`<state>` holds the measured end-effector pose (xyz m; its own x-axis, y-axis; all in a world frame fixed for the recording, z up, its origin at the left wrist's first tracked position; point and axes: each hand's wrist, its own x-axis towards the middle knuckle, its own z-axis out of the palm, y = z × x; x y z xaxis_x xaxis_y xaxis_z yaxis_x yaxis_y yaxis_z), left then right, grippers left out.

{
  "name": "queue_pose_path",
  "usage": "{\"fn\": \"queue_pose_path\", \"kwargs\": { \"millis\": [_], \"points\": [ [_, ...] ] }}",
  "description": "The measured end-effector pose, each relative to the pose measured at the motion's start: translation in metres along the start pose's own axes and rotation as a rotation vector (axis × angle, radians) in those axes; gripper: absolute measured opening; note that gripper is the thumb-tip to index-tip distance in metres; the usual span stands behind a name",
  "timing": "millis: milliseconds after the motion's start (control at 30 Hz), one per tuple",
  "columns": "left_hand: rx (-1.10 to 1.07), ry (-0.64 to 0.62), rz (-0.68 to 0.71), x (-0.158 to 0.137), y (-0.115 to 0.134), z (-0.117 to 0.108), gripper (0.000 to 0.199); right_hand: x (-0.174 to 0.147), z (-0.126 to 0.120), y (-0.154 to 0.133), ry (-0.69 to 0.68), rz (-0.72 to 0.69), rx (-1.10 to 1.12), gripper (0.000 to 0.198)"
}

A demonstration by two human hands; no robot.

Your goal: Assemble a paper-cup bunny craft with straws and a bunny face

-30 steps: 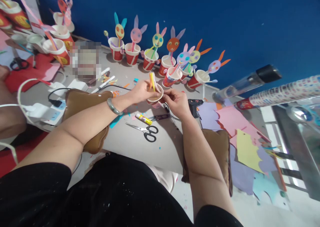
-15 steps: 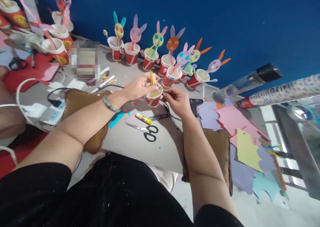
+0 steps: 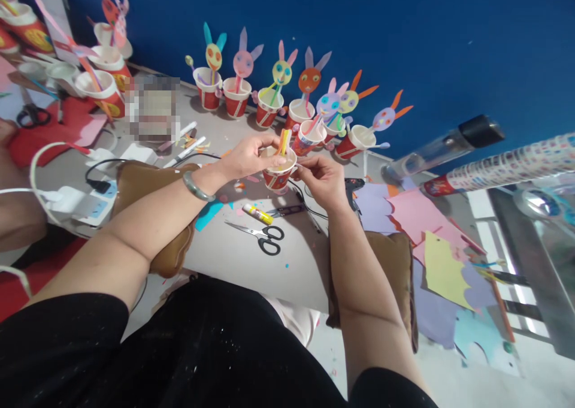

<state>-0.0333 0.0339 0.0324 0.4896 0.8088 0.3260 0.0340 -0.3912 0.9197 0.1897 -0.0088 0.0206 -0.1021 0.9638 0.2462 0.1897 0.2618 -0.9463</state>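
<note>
Blue wall (image 3: pixel 404 36); left hand (image 3: pixel 249 156) grips cup (image 3: pixel 275 180), print illegible; right hand (image 3: pixel 325 180) pinches thin strip (image 3: pixel 298 166).

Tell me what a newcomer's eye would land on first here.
Most likely the row of bright paper rabbit faces rising from red-and-white cups along the blue wall. Next, near the centre, the left hand holds a small paper cup with a yellow strip standing up in it, the right hand close by its rim. Nearer the wearer, black-handled scissors and a yellow glue stick lie on the table.
</note>
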Motion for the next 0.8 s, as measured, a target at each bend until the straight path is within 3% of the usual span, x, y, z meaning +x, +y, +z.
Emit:
{"fn": "queue_pose_path", "kwargs": {
  "millis": [167, 367, 467, 667, 800],
  "points": [
    [0.102, 0.021, 0.028, 0.002, 0.001, -0.001, 0.015, -0.001, 0.0, 0.002, -0.032, -0.006, -0.029, 0.033],
    [0.123, 0.021, 0.028, 0.002, -0.001, 0.002, 0.018, -0.002, 0.001, -0.002, -0.02, -0.002, -0.046, 0.021],
    [0.01, 0.022, -0.017, 0.002, -0.005, 0.002, 0.036, -0.001, 0.001, -0.003, 0.018, -0.009, -0.05, 0.018],
    [-0.041, 0.02, -0.068, 0.003, -0.01, -0.002, 0.097, 0.001, -0.001, -0.002, 0.096, -0.014, -0.033, 0.019],
    [0.027, -0.022, -0.105, 0.002, -0.014, -0.001, 0.106, 0.001, -0.001, -0.002, 0.139, -0.023, -0.029, 0.019]
  ]
}}
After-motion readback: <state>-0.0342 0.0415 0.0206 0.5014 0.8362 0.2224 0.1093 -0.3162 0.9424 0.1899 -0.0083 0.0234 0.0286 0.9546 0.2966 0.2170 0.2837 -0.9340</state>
